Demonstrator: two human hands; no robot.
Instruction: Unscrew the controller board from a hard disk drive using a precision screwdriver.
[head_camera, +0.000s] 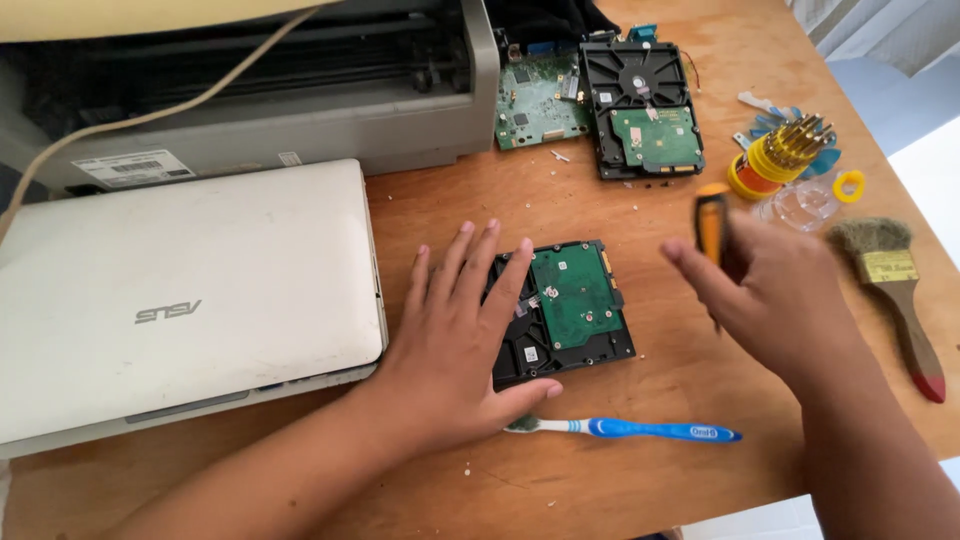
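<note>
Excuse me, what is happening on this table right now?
A person works at a wooden table. The left hand lies flat on a hard drive that faces circuit board up. The right hand holds a small screwdriver with an orange handle, just right of the drive. A toothbrush lies in front of it, a closed white laptop to its left, and a paintbrush at the right.

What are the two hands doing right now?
Left hand: open, flat on the hard drive.
Right hand: closed around an orange-handled screwdriver.
</note>
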